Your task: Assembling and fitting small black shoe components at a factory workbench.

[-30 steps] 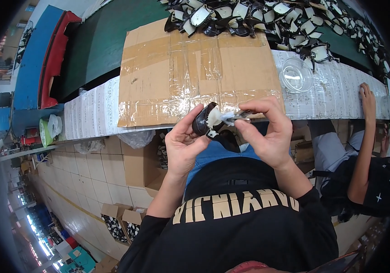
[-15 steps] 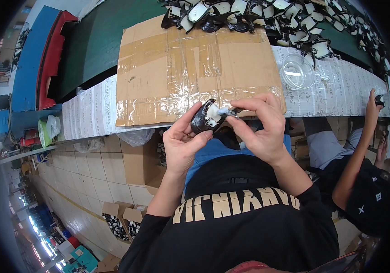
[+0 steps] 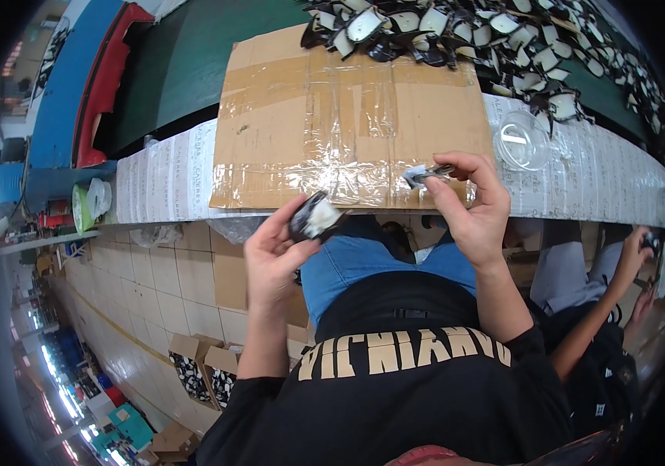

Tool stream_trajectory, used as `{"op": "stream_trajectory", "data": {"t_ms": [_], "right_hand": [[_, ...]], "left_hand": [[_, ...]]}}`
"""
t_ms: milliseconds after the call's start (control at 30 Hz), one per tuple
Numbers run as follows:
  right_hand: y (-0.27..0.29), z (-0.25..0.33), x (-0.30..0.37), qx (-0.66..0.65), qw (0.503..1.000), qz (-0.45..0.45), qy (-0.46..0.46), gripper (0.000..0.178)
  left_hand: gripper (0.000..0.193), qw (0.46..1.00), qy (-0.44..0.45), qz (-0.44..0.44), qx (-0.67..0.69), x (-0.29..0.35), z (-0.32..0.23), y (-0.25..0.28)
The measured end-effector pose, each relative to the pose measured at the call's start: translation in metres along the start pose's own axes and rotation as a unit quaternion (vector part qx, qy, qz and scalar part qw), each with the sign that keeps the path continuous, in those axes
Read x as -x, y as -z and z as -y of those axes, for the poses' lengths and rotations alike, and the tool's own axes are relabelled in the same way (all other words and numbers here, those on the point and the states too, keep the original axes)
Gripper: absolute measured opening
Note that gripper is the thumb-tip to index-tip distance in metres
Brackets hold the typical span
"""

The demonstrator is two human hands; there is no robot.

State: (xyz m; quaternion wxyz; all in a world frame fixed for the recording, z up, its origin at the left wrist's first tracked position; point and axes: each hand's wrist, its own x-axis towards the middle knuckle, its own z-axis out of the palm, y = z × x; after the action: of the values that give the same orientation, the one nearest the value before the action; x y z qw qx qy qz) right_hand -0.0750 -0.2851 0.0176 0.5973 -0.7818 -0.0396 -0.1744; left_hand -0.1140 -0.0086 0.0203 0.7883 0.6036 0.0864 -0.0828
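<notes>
A glossy black curved piece with a white inner face (image 3: 321, 220), perhaps a shoe part, is pinched between the thumb and fingers of my left hand (image 3: 272, 252). It hangs just off the near edge of the cardboard sheet (image 3: 278, 124). My right hand (image 3: 478, 213) is closed on a slim dark tool (image 3: 439, 170), whose exact kind I cannot make out. At the tool's tip sits a whitish-blue wad (image 3: 414, 176), above the cardboard and apart from the black piece.
Many similar black-and-white pieces (image 3: 433, 27) are heaped beyond the cardboard on the green belt (image 3: 177, 66). A transparent round tub (image 3: 522, 141) stands right of the cardboard. Another person's hand (image 3: 635, 247) holds a dark piece at far right. Open boxes (image 3: 206, 359) sit on the floor.
My hands have moved apart: the left took the black piece left and lower, the right drew the tool and wad away to the right. The co-worker's hand came lower.
</notes>
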Motion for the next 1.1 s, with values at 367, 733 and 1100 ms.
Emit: {"op": "stream_trajectory", "data": {"t_ms": [367,733,1100], "right_hand": [[-0.010,-0.031,-0.025,-0.257,0.953,0.051,-0.153,0.027],[-0.008,-0.041,-0.022,-0.289,0.927,0.052,-0.235,0.027],[-0.013,-0.041,-0.027,-0.295,0.925,0.071,-0.227,0.026]], "left_hand": [[0.039,0.845,-0.017,-0.035,-0.533,-0.023,-0.036,0.083],[0.066,0.824,-0.353,0.067,-0.439,-0.345,-0.108,-0.125],[0.086,0.851,-0.092,0.170,-0.489,-0.437,-0.073,-0.099]]}}
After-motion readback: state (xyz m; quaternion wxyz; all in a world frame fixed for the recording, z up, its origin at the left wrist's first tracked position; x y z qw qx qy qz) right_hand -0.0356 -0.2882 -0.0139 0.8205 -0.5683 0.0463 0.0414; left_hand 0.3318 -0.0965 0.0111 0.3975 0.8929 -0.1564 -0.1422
